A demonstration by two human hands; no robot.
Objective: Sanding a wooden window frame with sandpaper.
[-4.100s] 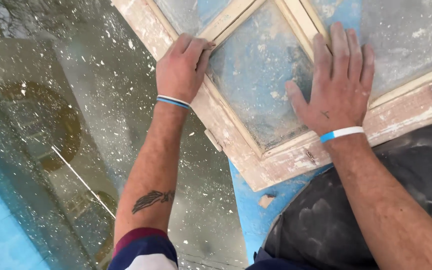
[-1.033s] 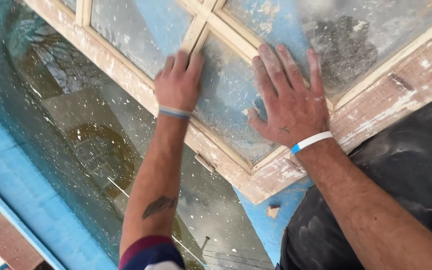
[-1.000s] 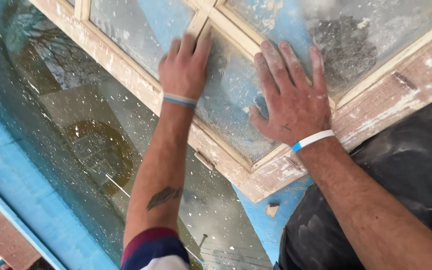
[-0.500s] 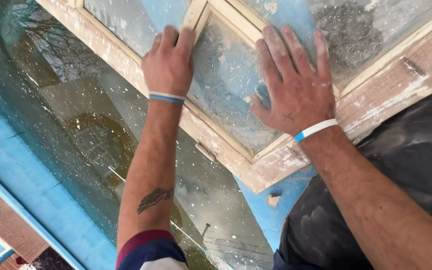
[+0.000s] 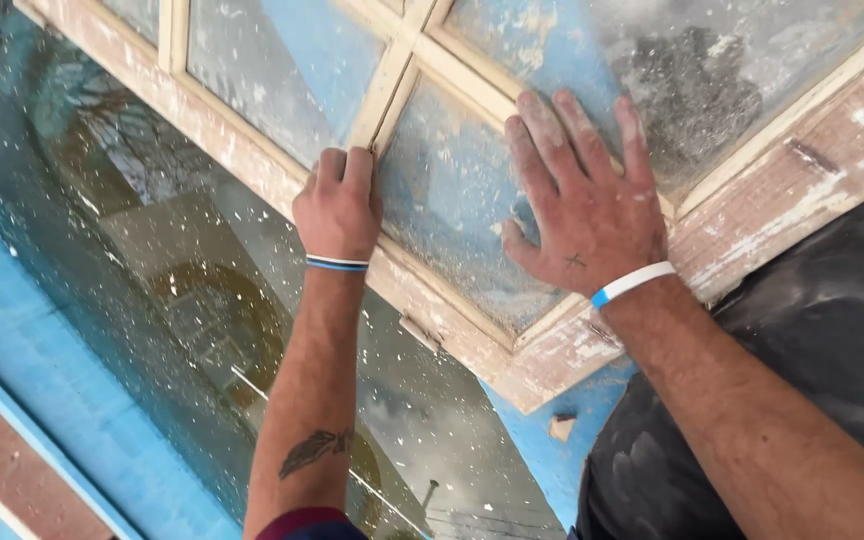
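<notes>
Keep your right hand (image 5: 592, 215) flat, grip released, on the dusty pane (image 5: 452, 200); press the mullion (image 5: 384, 90) beyond your clenched left hand (image 5: 337, 205) evenly.

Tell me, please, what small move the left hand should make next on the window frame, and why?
Probably slide the left hand a little farther up the glazing bar. Its fingertips press where that bar meets the dusty pane, and the right hand lies flat on the glass, steadying the old wooden frame.
</notes>
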